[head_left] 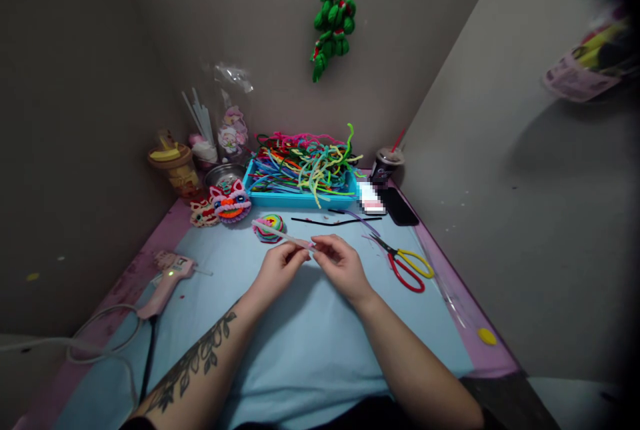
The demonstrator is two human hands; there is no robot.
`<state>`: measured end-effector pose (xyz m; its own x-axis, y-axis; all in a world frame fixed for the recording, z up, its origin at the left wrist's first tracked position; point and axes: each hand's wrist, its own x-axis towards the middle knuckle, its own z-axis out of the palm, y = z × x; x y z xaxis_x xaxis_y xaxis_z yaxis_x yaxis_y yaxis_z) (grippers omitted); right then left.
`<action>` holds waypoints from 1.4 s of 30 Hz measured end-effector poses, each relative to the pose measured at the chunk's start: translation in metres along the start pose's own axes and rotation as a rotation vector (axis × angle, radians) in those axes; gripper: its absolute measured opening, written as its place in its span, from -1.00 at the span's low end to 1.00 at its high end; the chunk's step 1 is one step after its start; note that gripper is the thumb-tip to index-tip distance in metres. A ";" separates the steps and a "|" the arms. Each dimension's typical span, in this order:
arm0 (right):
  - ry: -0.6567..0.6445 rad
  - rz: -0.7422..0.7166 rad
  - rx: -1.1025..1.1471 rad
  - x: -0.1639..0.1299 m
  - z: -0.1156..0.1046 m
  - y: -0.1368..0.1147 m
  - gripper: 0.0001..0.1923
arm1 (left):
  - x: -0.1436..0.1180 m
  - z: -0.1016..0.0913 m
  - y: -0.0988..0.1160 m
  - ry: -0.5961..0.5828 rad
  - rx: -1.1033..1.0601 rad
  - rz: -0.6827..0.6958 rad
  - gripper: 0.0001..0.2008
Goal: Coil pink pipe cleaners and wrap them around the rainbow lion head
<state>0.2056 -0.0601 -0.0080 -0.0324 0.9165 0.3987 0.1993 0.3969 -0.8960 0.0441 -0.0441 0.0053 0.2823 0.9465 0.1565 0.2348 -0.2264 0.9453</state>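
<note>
Both hands meet near the centre of the frame, thumbs and fingers pinched upon a pale strip [287, 237]: the left hand [283, 267] grips it from the left, the right hand [345, 267] at its lower right end, where a touch of pink shows. The strip's long axis runs obliquely, its free end pointing to the upper left, across a multicoloured round piece [270, 228].

Containers occupy the upper middle. A blue tray [305, 201] holds a heaped tangle of fuzzy stems [305, 167] in many colours, some overhanging its front wall. To its left stand a metal bowl [213, 178], contents unclear; a clear bag [235, 77] with pink and white flower-like pieces [233, 137]; a white holder [204, 152] of upright pale sticks [200, 117]; and a brown-rimmed cup [183, 173]. To its right is a dark cup [384, 169] with a red straw [399, 140].
</note>
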 end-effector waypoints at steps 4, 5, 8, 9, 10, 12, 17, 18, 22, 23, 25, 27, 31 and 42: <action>-0.006 -0.043 -0.028 0.001 -0.001 -0.004 -0.78 | 0.000 -0.001 0.001 0.005 0.009 -0.016 -0.78; -0.010 -0.051 -0.034 0.001 -0.001 -0.005 -0.78 | 0.000 -0.001 0.001 0.004 0.009 -0.015 -0.79; -0.016 -0.080 -0.055 0.001 -0.002 -0.006 -0.81 | 0.000 -0.001 0.002 0.003 0.004 -0.005 -0.78; -0.017 -0.087 -0.061 0.001 -0.002 -0.006 -0.81 | 0.000 -0.001 0.001 0.006 0.002 -0.001 -0.78; -0.018 -0.092 -0.067 0.001 -0.002 -0.005 -0.81 | 0.000 -0.001 0.001 0.010 0.003 0.002 -0.78; -0.019 -0.096 -0.085 0.001 -0.002 -0.004 -0.81 | 0.000 -0.001 0.000 0.022 0.011 0.004 -0.77; 0.000 -0.143 -0.149 0.000 -0.002 -0.001 -0.78 | 0.000 -0.001 -0.004 0.009 0.076 0.014 -0.76; 0.009 -0.153 -0.164 0.000 -0.002 -0.001 -0.77 | 0.000 -0.001 -0.005 -0.002 0.097 0.025 -0.76; 0.049 -0.163 -0.232 0.000 -0.001 0.001 -0.75 | -0.002 -0.001 -0.009 0.014 0.250 0.091 -0.74; 0.060 -0.165 -0.250 0.000 -0.001 0.001 -0.75 | -0.002 -0.001 -0.010 0.027 0.312 0.115 -0.74; 0.070 -0.172 -0.285 0.000 -0.001 0.003 -0.74 | -0.004 -0.001 -0.011 0.050 0.465 0.169 -0.75; 0.065 -0.185 -0.318 0.000 0.000 0.006 -0.73 | -0.006 -0.002 -0.010 0.068 0.640 0.222 -0.78; 0.022 -0.201 -0.391 0.000 0.002 0.012 -0.70 | -0.008 -0.005 -0.006 0.127 0.920 0.307 -0.80; -0.189 -0.188 -0.555 -0.001 0.004 0.019 -0.63 | -0.006 -0.008 -0.007 0.121 1.108 0.419 -0.85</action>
<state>0.2051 -0.0530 -0.0259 -0.2797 0.8465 0.4531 0.6516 0.5140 -0.5579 0.0332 -0.0466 -0.0001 0.4529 0.7536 0.4765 0.8379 -0.5423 0.0613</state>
